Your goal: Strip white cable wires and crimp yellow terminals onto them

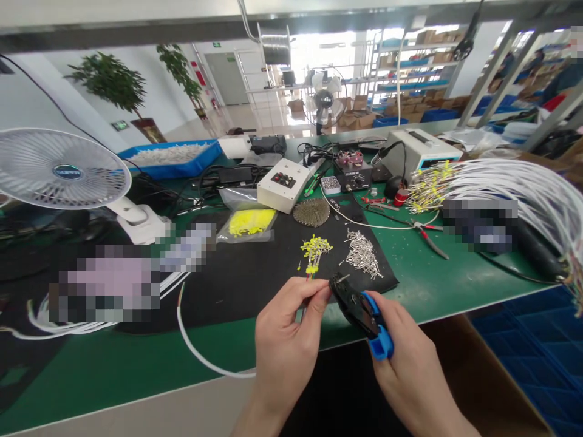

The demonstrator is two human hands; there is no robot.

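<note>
My left hand [285,331] pinches the end of a white cable [200,355] whose thin coloured wires reach the jaws of a crimping tool [357,306]. My right hand [403,358] grips the tool's blue handles, black head pointing up and left. Just beyond on a black mat [255,273] lie a cluster of yellow sleeves [315,250] and a pile of small metal terminals [362,254].
A white desk fan [61,173] stands at the left. Behind the mat are a bag of yellow parts [250,223], a white control box [283,184], a brass wool tip cleaner [311,212], red-handled pliers [428,233] and a bundle of white cables [514,182]. Blue crates [542,346] sit at lower right.
</note>
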